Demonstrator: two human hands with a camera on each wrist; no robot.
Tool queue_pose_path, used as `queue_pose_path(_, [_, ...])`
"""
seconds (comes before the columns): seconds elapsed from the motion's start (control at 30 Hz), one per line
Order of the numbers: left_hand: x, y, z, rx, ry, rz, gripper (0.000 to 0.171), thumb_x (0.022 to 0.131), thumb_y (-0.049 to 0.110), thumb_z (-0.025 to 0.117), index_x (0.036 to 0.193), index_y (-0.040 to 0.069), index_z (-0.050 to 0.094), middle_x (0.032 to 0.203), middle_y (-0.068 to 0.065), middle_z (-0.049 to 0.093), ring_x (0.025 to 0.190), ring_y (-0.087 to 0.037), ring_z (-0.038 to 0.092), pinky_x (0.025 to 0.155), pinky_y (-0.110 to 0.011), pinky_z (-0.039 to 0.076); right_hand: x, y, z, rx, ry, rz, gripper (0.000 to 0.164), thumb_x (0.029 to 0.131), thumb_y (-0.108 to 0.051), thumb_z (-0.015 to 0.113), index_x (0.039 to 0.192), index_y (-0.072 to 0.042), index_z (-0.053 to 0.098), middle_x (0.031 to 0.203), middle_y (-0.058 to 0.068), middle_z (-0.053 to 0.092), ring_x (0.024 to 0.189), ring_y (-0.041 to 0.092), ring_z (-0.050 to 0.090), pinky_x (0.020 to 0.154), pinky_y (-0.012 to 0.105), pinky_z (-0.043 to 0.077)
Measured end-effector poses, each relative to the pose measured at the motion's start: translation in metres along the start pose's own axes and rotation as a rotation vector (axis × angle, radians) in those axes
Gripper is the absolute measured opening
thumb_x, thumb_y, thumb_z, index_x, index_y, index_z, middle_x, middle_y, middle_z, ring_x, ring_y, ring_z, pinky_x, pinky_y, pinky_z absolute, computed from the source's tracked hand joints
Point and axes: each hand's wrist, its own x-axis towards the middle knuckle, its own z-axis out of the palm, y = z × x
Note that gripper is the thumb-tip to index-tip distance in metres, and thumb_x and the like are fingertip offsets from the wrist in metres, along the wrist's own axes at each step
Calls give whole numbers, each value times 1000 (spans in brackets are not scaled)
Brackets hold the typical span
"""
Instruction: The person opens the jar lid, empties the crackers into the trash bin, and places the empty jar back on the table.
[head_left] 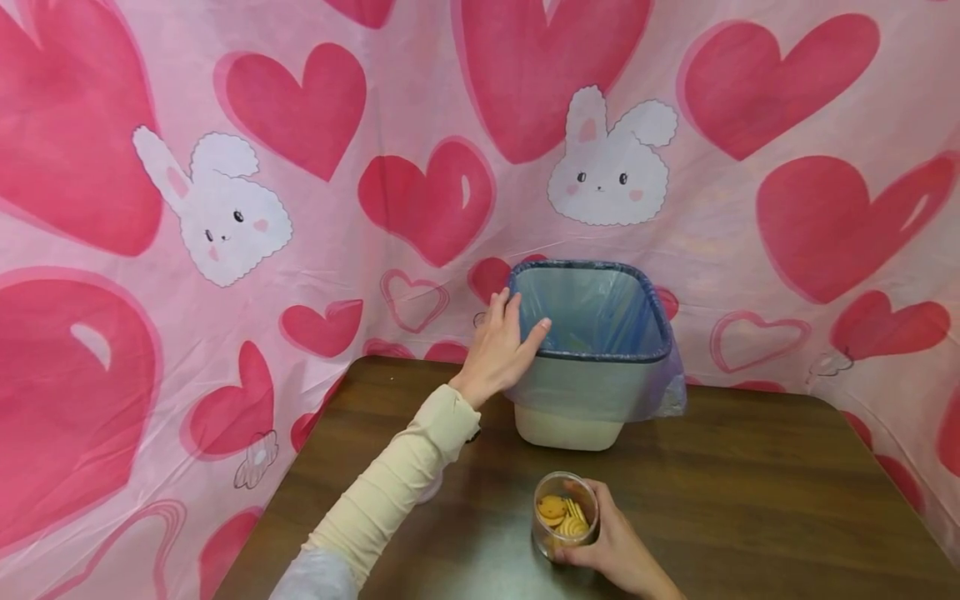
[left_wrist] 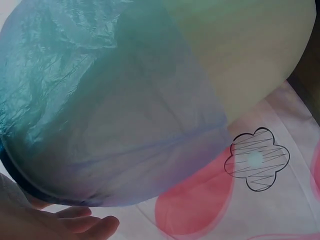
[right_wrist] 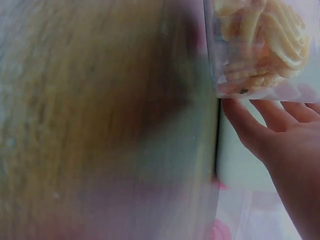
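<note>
At the left rim of a pale trash bin, my left hand has its fingers spread along the outer side and its thumb over the rim. A translucent bluish bag lines the bin and folds down over its outside. The left wrist view shows the hand with fingers extended right by the bag-covered rim. Nearer to me, my right hand grips a clear jar from its right side. Several golden cookies lie inside it; the right wrist view shows piped, ridged cookies through the wall.
The bin stands on a dark brown wooden table, near its back edge. Pink cloth printed with hearts and rabbits hangs behind and at both sides. A small pale thing is mostly hidden behind the left forearm.
</note>
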Motion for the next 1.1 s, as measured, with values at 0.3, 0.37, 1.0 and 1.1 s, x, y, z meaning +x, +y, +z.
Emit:
queue_pose_path(0.3, [2, 2, 5, 61, -31, 5, 81, 95, 61, 37, 152, 5, 26, 160, -14, 18, 150, -34, 11, 119, -51, 18, -1, -2, -2, 50, 24, 5, 90, 61, -31, 91, 134, -20, 40, 129, 1, 58, 116, 14, 54, 95, 22, 41])
queue_pose_path(0.37, [3, 2, 5, 73, -36, 8, 80, 95, 61, 38, 152, 5, 26, 160, -14, 19, 150, -33, 10, 119, -51, 18, -2, -2, -2, 54, 41, 0, 90, 60, -31, 92, 134, -20, 41, 129, 1, 57, 116, 14, 54, 97, 24, 40])
queue_pose_path(1.0, [11, -5, -1, 143, -113, 53, 84, 93, 63, 39, 153, 6, 25, 164, -3, 6, 152, -24, -6, 120, -53, 13, -2, -4, -14, 172, 130, -251, 87, 64, -12, 89, 136, -6, 40, 138, 11, 54, 123, 0, 48, 98, 7, 32])
queue_pose_path(1.1, [13, -6, -2, 145, -123, 63, 84, 93, 64, 38, 153, 7, 25, 164, -3, 7, 152, -23, -6, 119, -55, 13, -2, -6, -16, 195, 145, -278, 88, 64, -8, 88, 137, -5, 39, 139, 15, 52, 123, -1, 48, 97, 7, 33])
